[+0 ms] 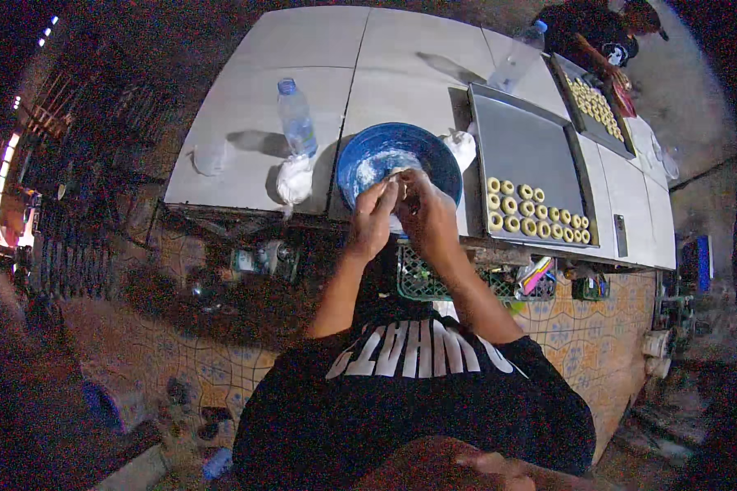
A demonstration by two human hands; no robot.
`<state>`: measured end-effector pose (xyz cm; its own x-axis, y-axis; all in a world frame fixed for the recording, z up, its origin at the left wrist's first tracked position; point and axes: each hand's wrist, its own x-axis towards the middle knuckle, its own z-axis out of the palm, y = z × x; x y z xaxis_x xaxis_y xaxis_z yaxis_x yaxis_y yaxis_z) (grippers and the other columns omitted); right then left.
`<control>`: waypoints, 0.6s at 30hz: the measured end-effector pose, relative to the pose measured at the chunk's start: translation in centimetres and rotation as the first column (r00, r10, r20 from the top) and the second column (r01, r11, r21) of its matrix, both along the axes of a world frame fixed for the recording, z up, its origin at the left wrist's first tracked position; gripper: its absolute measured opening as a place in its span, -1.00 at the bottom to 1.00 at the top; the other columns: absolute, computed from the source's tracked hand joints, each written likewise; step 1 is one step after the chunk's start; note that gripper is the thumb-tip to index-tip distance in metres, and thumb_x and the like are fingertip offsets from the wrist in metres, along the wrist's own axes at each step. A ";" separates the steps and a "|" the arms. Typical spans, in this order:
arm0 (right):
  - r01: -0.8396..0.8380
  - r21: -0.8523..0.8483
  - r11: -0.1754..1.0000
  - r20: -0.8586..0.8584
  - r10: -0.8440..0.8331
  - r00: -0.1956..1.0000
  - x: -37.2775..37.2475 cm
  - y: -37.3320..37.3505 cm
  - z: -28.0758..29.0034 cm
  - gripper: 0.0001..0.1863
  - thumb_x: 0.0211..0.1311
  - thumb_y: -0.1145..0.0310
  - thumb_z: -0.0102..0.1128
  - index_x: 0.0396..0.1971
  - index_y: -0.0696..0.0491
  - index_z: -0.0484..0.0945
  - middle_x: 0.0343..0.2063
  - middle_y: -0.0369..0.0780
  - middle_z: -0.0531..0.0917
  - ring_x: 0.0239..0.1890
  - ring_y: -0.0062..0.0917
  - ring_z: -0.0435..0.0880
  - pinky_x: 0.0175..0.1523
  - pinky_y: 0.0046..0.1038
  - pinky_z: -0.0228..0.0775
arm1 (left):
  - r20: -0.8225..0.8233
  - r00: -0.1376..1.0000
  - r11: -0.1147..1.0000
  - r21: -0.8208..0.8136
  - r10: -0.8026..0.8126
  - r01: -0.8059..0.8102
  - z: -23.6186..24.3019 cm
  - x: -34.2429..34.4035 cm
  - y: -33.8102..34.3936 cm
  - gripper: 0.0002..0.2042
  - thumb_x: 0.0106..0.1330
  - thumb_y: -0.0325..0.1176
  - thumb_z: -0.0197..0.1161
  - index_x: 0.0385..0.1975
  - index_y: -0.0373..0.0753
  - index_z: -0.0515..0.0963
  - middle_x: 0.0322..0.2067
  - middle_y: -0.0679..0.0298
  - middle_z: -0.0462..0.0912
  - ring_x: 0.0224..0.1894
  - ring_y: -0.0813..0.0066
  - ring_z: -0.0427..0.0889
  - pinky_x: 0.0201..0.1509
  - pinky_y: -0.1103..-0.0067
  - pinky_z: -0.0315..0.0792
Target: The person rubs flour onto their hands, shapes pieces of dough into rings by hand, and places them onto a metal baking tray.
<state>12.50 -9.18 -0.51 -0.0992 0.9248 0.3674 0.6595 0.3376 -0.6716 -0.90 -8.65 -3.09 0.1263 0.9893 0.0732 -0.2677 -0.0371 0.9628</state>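
My left hand (374,217) and my right hand (427,214) come together over the near side of a blue bowl (349,155). Both sets of fingers are closed around a small pale piece of dough (404,191), mostly hidden by them. White flour (389,160) dusts the inside of the bowl. To the right of it lies a dark metal baking tray (526,131). Rows of pale dough rings (543,229) fill the tray's near end, while its far part shows bare metal.
A clear bottle with a blue cap (295,119) stands left of the bowl, near a white plastic bag (295,178). Another bottle (518,57) is farther back. At the far right a person (594,37) works beside a second tray of rings (594,106). A green crate (422,278) sits below the white table (262,90).
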 end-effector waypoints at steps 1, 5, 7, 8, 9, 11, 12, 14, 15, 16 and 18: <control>0.010 0.023 1.000 -0.015 -0.009 1.000 -0.3 0.0 -0.1 -0.62 0.33 0.48 0.25 0.13 0.07 0.48 -0.20 0.02 0.76 -0.18 0.06 0.76 -0.15 -0.06 0.59 | 0.037 0.999 0.998 0.069 -0.001 -0.002 0.1 -0.1 0.2 -0.60 0.68 -0.20 0.04 0.23 -0.41 0.55 0.11 0.23 0.69 0.14 0.56 0.60 0.29 0.56 0.43; 0.002 0.138 0.990 -0.093 0.011 0.996 -0.9 0.0 -0.3 -0.71 0.30 0.56 0.18 0.02 0.15 0.60 -0.22 0.02 0.77 -0.18 -0.01 0.78 -0.09 -0.13 0.62 | 0.094 0.995 0.989 0.149 -0.037 0.023 0.1 -0.8 0.9 -0.56 0.68 -0.27 -0.04 0.40 -0.41 0.40 0.22 0.11 0.65 0.25 0.37 0.60 0.43 0.46 0.37; -0.013 0.149 0.989 -0.153 0.036 0.988 -0.5 0.2 -0.1 -0.74 0.30 0.58 0.16 -0.04 0.18 0.66 -0.21 0.03 0.77 -0.17 -0.06 0.79 -0.07 -0.21 0.63 | 0.161 0.982 0.986 0.152 -0.094 0.070 -0.2 -1.2 0.7 -0.54 0.64 -0.33 -0.04 0.44 -0.40 0.35 0.34 0.06 0.53 0.37 0.31 0.50 0.49 0.41 0.32; -0.005 0.002 1.000 -0.198 0.005 0.980 -0.1 0.4 0.1 -0.72 0.33 0.60 0.11 -0.03 0.19 0.70 -0.20 -0.01 0.80 -0.18 -0.22 0.82 -0.05 -0.32 0.62 | 0.179 0.979 0.986 0.150 -0.099 0.073 -0.3 -1.3 0.6 -0.54 0.64 -0.35 -0.03 0.44 -0.40 0.34 0.37 0.06 0.49 0.40 0.32 0.47 0.50 0.41 0.32; -0.054 -0.071 0.996 -0.290 0.031 0.957 0.2 0.6 0.2 -0.70 0.34 0.60 0.10 0.00 0.20 0.69 -0.20 -0.04 0.80 -0.18 -0.28 0.82 -0.04 -0.33 0.62 | 0.182 0.978 0.989 0.127 -0.100 0.077 -0.4 -1.4 0.4 -0.54 0.63 -0.36 -0.02 0.45 -0.39 0.34 0.41 0.06 0.45 0.42 0.32 0.45 0.50 0.40 0.31; -0.168 -0.155 0.973 -0.510 0.067 0.858 0.6 1.0 0.6 -0.67 0.35 0.60 0.07 0.04 0.23 0.67 -0.20 -0.09 0.82 -0.17 -0.40 0.81 -0.04 -0.35 0.62 | 0.037 0.996 0.983 0.171 -0.081 0.073 -0.6 -1.5 0.3 -0.52 0.59 -0.41 -0.03 0.46 -0.38 0.33 0.47 0.05 0.36 0.50 0.26 0.35 0.57 0.38 0.20; -0.249 -0.282 0.926 -0.644 0.009 0.765 0.8 1.1 0.8 -0.62 0.38 0.60 0.05 0.13 0.32 0.62 -0.13 -0.10 0.80 -0.07 -0.45 0.76 0.09 -0.36 0.60 | -0.056 0.997 0.972 0.227 -0.050 0.062 -0.5 -1.4 0.4 -0.52 0.58 -0.43 -0.04 0.46 -0.38 0.32 0.48 0.04 0.36 0.52 0.24 0.32 0.59 0.37 0.15; -0.268 -0.264 0.926 -0.648 0.035 0.761 0.9 0.8 1.1 -0.59 0.39 0.58 0.05 0.19 0.35 0.57 -0.06 -0.05 0.77 0.02 -0.42 0.74 0.19 -0.36 0.56 | -0.132 0.991 0.950 0.306 -0.029 0.068 -0.3 -1.4 0.6 -0.51 0.55 -0.46 -0.02 0.46 -0.38 0.32 0.51 -0.01 0.30 0.59 0.15 0.20 0.64 0.34 0.01; -0.272 -0.273 0.923 -0.640 0.036 0.767 0.9 0.6 1.2 -0.57 0.39 0.58 0.05 0.22 0.37 0.55 -0.02 -0.02 0.76 0.07 -0.41 0.72 0.24 -0.36 0.53 | -0.150 0.989 0.925 0.377 0.015 0.043 0.0 -1.4 0.7 -0.50 0.54 -0.46 0.01 0.47 -0.38 0.30 0.52 -0.02 0.28 0.59 0.15 0.19 0.65 0.33 0.00; -0.295 -0.232 0.927 -0.633 0.087 0.770 1.0 0.3 1.3 -0.55 0.39 0.58 0.04 0.24 0.34 0.55 0.00 -0.03 0.75 0.10 -0.41 0.70 0.26 -0.36 0.52 | -0.189 0.981 0.897 0.439 0.041 0.047 0.3 -1.4 0.9 -0.48 0.53 -0.46 0.03 0.48 -0.38 0.29 0.53 -0.03 0.26 0.60 0.14 0.17 0.65 0.33 -0.02; -0.339 -0.215 0.916 -0.590 0.155 0.792 1.4 -0.4 1.5 -0.53 0.39 0.57 0.04 0.28 0.29 0.54 0.05 -0.04 0.74 0.16 -0.41 0.67 0.31 -0.35 0.48 | -0.241 0.961 0.825 0.564 0.136 0.024 1.0 -1.4 1.0 -0.48 0.53 -0.38 0.12 0.45 -0.37 0.30 0.52 -0.07 0.26 0.58 0.09 0.22 0.62 0.31 0.08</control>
